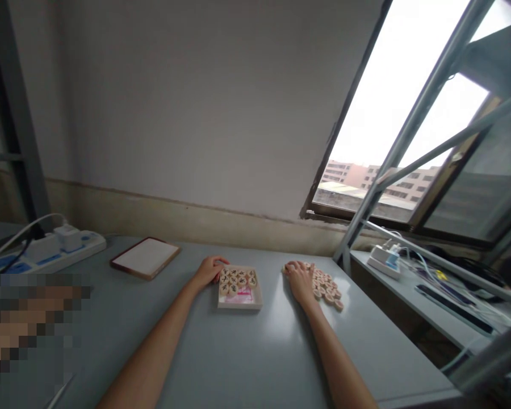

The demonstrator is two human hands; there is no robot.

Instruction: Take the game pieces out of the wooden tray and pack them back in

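A shallow white box [239, 302] sits on the grey table [238, 358], partly filled with round wooden game discs [237, 280] bearing dark characters. My left hand [209, 271] rests curled against the box's left edge. To the right, several loose wooden discs [329, 287] lie in a heap on the tabletop. My right hand [300, 279] lies over the left side of that heap, fingers bent down onto the discs. Whether a disc is pinched in its fingers is hidden.
A flat board with a white face and brown rim [145, 257] lies at the back left. A white power strip [46, 250] with plugs sits at far left. A lower side shelf [430, 301] with cables and another strip stands right, below a window.
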